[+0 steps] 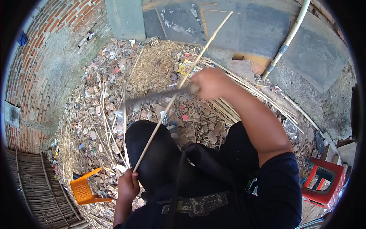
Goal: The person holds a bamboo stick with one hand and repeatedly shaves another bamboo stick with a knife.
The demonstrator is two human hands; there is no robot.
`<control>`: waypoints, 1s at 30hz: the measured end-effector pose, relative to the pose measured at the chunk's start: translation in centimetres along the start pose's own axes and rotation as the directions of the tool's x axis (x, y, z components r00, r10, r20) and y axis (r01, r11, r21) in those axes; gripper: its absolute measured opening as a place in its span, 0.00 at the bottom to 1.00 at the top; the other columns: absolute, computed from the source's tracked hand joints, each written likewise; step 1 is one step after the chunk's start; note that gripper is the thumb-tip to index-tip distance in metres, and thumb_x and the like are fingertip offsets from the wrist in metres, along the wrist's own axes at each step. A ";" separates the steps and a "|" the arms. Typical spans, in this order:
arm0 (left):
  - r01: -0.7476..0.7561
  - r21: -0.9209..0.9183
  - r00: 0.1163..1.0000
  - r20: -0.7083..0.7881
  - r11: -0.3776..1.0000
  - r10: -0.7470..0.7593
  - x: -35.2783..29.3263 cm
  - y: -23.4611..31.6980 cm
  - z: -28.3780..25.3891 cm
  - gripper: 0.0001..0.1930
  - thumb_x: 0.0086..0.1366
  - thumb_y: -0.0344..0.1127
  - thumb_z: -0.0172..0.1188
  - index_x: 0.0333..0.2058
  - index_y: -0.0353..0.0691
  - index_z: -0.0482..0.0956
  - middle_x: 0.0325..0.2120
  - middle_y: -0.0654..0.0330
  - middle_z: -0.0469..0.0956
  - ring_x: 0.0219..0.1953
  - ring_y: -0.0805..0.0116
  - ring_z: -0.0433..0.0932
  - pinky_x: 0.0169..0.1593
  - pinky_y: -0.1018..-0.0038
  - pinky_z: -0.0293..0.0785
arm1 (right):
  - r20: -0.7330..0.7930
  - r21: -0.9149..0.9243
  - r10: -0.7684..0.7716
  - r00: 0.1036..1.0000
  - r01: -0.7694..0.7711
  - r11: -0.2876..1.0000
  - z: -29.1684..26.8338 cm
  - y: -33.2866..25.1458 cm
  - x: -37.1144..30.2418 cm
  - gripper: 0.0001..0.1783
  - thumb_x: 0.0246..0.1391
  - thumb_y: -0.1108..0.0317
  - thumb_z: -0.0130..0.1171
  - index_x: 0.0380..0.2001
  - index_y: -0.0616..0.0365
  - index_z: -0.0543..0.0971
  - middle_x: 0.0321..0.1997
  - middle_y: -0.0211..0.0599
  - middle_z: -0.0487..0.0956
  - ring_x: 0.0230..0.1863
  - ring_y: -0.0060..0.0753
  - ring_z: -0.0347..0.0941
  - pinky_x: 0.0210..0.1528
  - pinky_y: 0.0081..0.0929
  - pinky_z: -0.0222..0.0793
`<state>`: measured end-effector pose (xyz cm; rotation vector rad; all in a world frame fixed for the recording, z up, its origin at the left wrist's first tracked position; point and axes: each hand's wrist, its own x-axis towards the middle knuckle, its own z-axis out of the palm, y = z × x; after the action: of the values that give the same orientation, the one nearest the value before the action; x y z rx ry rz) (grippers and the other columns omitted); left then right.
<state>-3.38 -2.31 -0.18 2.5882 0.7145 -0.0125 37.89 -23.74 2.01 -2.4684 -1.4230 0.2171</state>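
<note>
A long pale stick (155,131), apparently bamboo or cane, slants up from lower left to upper right across my knee. Its lower end is pinched between the thumb and fingers of my left hand (128,185). My right hand (210,83) is wrapped round the handle of a long-bladed knife (154,97), its dark blade smeared by motion. The blade points left and crosses the upper half of the stick, close to my right fist. Whether blade and stick touch, I cannot tell.
Rubble and litter cover the ground, with dry straw (154,61) ahead. Several more long sticks (263,95) lie on the right, others at left. An orange plastic chair (81,191) is at lower left, a red crate (335,177) at lower right. A brick wall (38,95) bounds the left.
</note>
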 end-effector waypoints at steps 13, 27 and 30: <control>-0.043 -0.055 0.999 0.017 0.998 0.044 0.1 -0.2 0.0 0.18 0.75 0.40 0.48 0.26 0.35 0.68 0.14 0.44 0.69 0.20 0.38 0.73 0.24 0.55 0.64 | -0.039 0.097 0.083 0.996 -0.079 0.992 0.3 2.2 0.0 0.13 0.44 0.67 0.62 0.36 0.53 0.84 0.32 0.46 0.83 0.35 0.49 0.80 0.42 0.42 0.76; -0.032 -0.061 0.999 0.037 0.998 0.034 -0.4 -0.1 -1.0 0.16 0.74 0.39 0.49 0.28 0.34 0.71 0.14 0.46 0.70 0.19 0.40 0.74 0.24 0.57 0.65 | -0.057 0.123 0.200 0.978 -0.192 0.974 -1.1 5.0 -0.9 0.14 0.44 0.65 0.63 0.36 0.57 0.83 0.31 0.49 0.82 0.36 0.52 0.80 0.43 0.42 0.74; -0.049 -0.046 0.998 0.042 0.998 0.051 -0.1 0.1 -1.6 0.15 0.74 0.37 0.49 0.28 0.34 0.72 0.13 0.47 0.70 0.18 0.42 0.74 0.23 0.58 0.66 | 0.004 0.342 0.433 0.901 -0.408 0.847 0.2 8.9 -0.9 0.14 0.42 0.66 0.60 0.36 0.49 0.84 0.36 0.43 0.84 0.41 0.49 0.81 0.47 0.46 0.76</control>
<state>-3.62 -1.76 1.35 2.5536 0.6275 -0.0365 44.70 -28.69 -1.00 -2.4309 -0.7181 0.4169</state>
